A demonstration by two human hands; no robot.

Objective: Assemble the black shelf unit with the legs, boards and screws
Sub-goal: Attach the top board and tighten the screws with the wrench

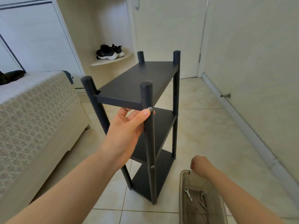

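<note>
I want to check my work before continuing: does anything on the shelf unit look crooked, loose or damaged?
The top screw in the near leg, beside the thumb of the left hand, seems to stick out, while the lower screw sits flush; it may be loose. Nothing else stands out.

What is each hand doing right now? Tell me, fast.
Left hand: grips the shelf's front leg, thumb by the top screw.
Right hand: above the tray; fingers curled under, cannot tell if holding anything.
</note>
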